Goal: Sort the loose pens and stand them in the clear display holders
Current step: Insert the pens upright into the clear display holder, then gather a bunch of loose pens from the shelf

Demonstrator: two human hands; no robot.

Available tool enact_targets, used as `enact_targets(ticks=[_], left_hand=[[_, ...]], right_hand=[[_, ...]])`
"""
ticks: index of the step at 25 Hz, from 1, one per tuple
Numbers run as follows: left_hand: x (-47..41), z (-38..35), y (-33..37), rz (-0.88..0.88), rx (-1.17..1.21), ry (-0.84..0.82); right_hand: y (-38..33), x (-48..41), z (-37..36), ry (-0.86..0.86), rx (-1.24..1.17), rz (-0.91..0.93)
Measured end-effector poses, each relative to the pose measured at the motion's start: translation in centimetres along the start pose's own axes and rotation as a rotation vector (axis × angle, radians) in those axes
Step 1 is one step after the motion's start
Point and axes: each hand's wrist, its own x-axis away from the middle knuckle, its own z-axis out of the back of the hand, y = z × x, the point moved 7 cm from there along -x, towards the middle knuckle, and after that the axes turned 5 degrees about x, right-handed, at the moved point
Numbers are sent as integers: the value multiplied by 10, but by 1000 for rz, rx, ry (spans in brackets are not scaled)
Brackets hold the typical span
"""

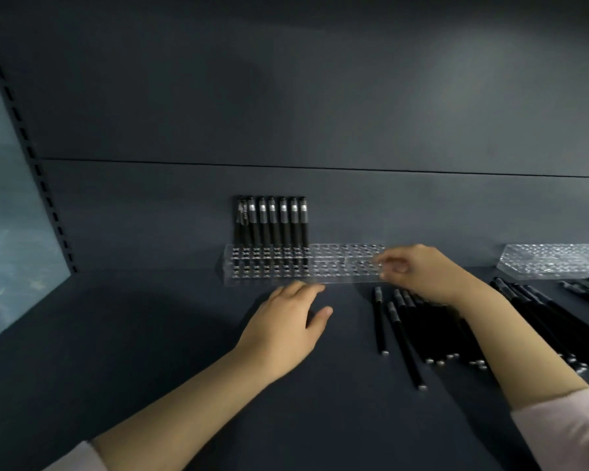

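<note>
A clear display holder (pixel 334 266) with rows of holes stands on the dark shelf against the back wall. Several black pens (pixel 272 222) stand upright in its left part; its right part holds none. My left hand (pixel 286 324) lies flat on the shelf, fingertips at the holder's front edge. My right hand (pixel 419 270) is at the holder's right end, fingers curled and touching it; whether it pinches the edge is unclear. Loose black pens (pixel 405 328) lie in a pile under and beside my right wrist.
A second clear holder (pixel 555 260) with no pens sits at the far right by the back wall, more loose pens (pixel 585 287) in front of it. The shelf's slotted upright (pixel 31 154) and a pale side panel bound the left.
</note>
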Motion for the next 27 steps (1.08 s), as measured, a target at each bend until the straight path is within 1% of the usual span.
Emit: enact_targets(ticks=[3,6,9,11,14,19,22,27], left_hand=[[-15,-36,39,165,78,-32],[-32,-78,76,336,-31,-114],[-44,-105,97,490,-128,-143],[-49,-120,105,556,-172,-161],[-55,-131,112,627,-217,-189],[-61,-132,114,756,-177,-213],[-60,-133,117,759,-158,-198],[-58,-133,118,746,-66,-124]], right_hand=[[49,16,3,-101,33,-9],[78,25,1,-153,44,93],[92,28,5,-134,-94,176],[98,26,6,-129,-137,215],[104,21,6,-96,-148,241],[130,14,14,-26,-187,136],[139,13,14,-27,-235,105],[139,11,9,-31,-227,123]])
